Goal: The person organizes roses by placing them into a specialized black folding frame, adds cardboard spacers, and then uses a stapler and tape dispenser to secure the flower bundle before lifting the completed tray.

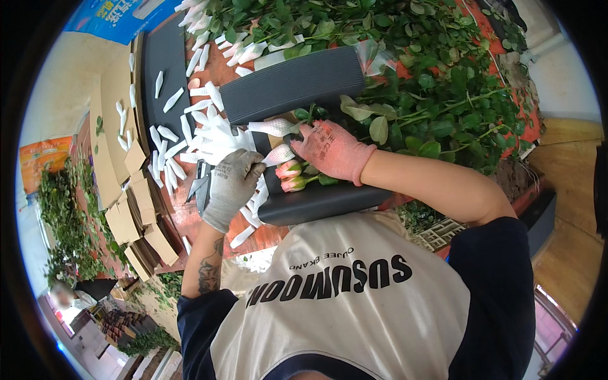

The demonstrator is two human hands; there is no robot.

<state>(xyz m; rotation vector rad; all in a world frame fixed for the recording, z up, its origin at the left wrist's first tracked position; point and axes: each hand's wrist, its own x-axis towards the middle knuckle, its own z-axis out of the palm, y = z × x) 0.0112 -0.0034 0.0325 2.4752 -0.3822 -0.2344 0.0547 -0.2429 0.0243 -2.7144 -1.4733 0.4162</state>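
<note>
My left hand [235, 185], in a grey knit glove, pinches the narrow end of a white foam mesh sleeve [279, 155]. That sleeve covers a rose head beside my right hand [330, 149], which wears a pink glove, its fingers closed around the stem side of the bloom. Just above lies another sleeved rose [271, 127]. Pink roses [292, 184] without sleeves rest below, in a black padded trough between a ribbed black pad [294, 85] and a smooth black bolster [323, 202]. Loose foam sleeves [213, 130] are heaped left of the trough.
Leafy rose stems [437, 109] cover the table's right and far parts. A black tool, perhaps a stapler [202, 187], lies by my left wrist. Folded cardboard pieces [126, 221] stand along the left edge. A person [66, 297] is in the distance at lower left.
</note>
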